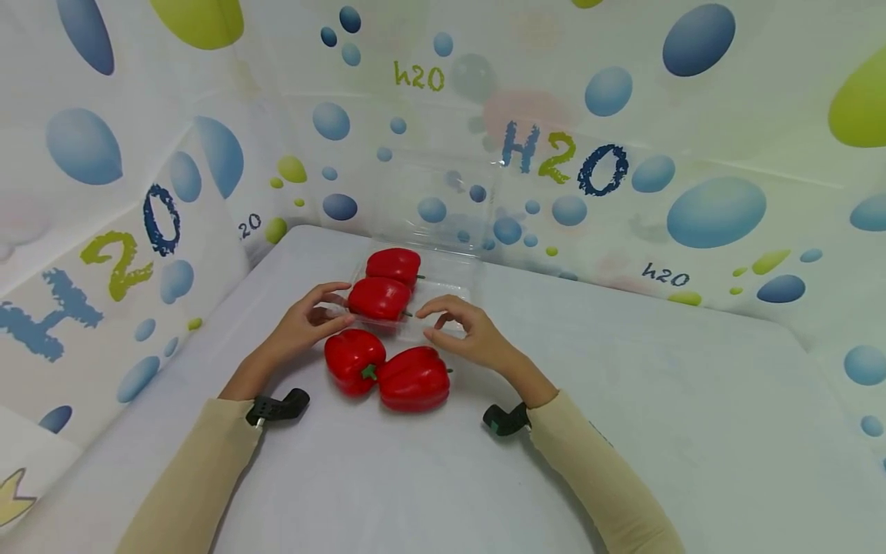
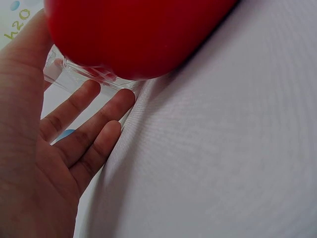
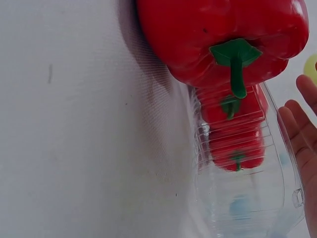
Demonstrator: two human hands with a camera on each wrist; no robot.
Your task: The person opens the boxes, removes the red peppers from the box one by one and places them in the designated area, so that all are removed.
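A clear plastic box (image 1: 443, 291) holds two red bell peppers, one (image 1: 393, 265) behind the other (image 1: 378, 298); its see-through lid (image 1: 436, 204) stands raised at the back. Two more red bell peppers, a left one (image 1: 351, 360) and a right one (image 1: 415, 379), lie side by side on the table before it. My left hand (image 1: 301, 323) is at the box's left side, fingers spread and loosely bent. At the front right corner is my right hand (image 1: 474, 332), fingers gently curved with nothing between them. Whether either hand touches the box is unclear.
A white cloth (image 1: 657, 415) covers the table. Patterned sheeting (image 1: 747, 154) with blue and green drops hangs behind and to the left, close to the raised lid. Each wrist wears a black camera mount (image 1: 280, 406).
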